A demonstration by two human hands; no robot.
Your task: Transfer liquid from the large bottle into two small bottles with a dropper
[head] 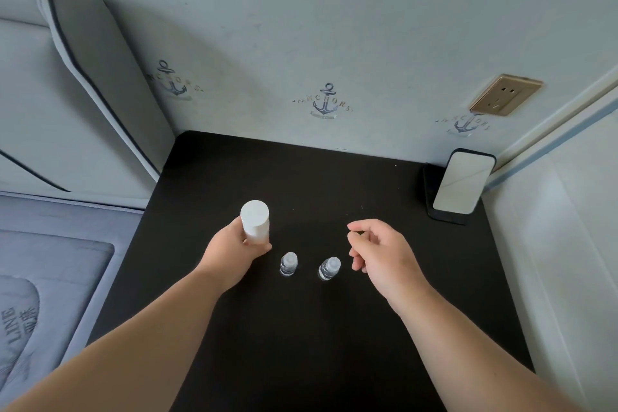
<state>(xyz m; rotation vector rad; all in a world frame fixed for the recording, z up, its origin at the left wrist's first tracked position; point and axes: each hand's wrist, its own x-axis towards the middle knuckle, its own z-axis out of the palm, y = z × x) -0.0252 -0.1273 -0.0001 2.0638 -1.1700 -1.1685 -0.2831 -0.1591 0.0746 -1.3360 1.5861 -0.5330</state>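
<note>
A pale blue-grey wall (334,10) printed with dark navy anchor motifs (326,102) fills twelve o'clock. A brass-coloured wall socket (505,94) sits at two o'clock. A grey padded headboard with dark piping (77,77) stands at ten o'clock, above a blue-grey quilted mattress (50,278) at eight. A matte black tabletop (301,344) spans the centre. A white panel with a blue stripe (568,211) runs at three o'clock.

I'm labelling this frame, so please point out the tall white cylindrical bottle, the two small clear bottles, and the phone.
Tall white cylindrical bottle (255,222): head view, upper side wall.
Left small clear bottle (288,264): head view, body.
Right small clear bottle (329,268): head view, body.
Phone (463,180): head view, screen.
</note>
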